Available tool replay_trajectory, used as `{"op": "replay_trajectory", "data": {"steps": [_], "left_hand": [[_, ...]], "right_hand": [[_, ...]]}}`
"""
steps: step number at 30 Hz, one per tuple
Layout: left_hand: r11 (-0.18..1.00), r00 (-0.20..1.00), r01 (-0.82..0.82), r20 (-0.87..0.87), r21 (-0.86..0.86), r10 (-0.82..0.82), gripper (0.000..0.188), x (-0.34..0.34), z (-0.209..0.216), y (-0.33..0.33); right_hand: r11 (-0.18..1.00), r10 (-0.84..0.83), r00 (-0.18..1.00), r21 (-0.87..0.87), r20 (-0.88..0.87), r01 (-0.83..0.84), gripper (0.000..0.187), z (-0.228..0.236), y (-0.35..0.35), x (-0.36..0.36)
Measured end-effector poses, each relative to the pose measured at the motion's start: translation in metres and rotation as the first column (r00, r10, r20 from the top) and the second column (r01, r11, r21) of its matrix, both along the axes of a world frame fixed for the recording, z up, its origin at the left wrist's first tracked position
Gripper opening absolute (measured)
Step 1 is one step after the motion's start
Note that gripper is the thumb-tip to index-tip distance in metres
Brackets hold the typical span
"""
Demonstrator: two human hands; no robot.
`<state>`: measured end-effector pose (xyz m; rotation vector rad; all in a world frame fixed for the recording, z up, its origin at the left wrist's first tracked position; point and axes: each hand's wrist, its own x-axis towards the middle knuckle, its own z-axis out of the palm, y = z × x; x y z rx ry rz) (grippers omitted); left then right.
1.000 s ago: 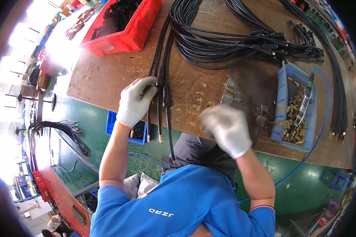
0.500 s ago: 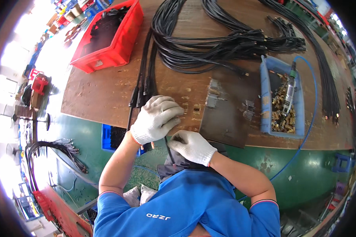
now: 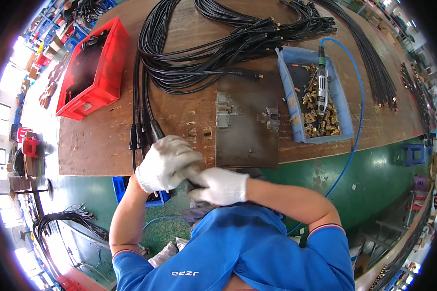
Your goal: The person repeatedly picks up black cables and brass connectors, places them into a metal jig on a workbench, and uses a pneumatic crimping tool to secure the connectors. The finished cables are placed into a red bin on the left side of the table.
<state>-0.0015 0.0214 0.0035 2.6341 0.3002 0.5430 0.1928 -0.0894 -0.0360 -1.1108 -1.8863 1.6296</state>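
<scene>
Surface [image 3: 102, 140], brown and worn, carries looped black cables [image 3: 153, 43] toward its far edge. A red bin [image 3: 114, 72] stands along its left edge, a blue bin [image 3: 290, 92] right of its middle. Two gloved hands meet at the near edge, left of its middle: the left hand [image 3: 165, 164] has curled fingers, the right hand [image 3: 221, 185] bent ones just past the edge; whether either grips anything, I cannot tell. The sleeved cable [image 3: 156, 130] lies just beyond the left hand, the nearer one, its long axis slanting slightly rightward toward the near edge and vanishing at those knuckles.
</scene>
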Motion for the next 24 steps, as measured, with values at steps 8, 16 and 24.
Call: {"op": "replay_trajectory", "data": {"steps": [8,16,24], "left_hand": [[0.978,0.974,-0.070,-0.200,0.198,0.110,0.047,0.007,0.004,0.011],[0.973,0.934,-0.204,-0.276,0.106,0.226,0.035,-0.012,0.013,0.014],[0.971,0.949,-0.199,-0.274,-0.129,0.158,0.029,0.034,0.009,0.008]], "right_hand": [[0.919,-0.256,0.892,0.381,0.372,0.104,0.035,0.021,0.025,0.074],[0.666,-0.394,0.789,0.738,0.472,-0.110,0.021,0.011,0.031,0.075],[0.527,-0.444,0.721,0.805,0.533,-0.272,0.011,0.018,0.039,0.077]]}}
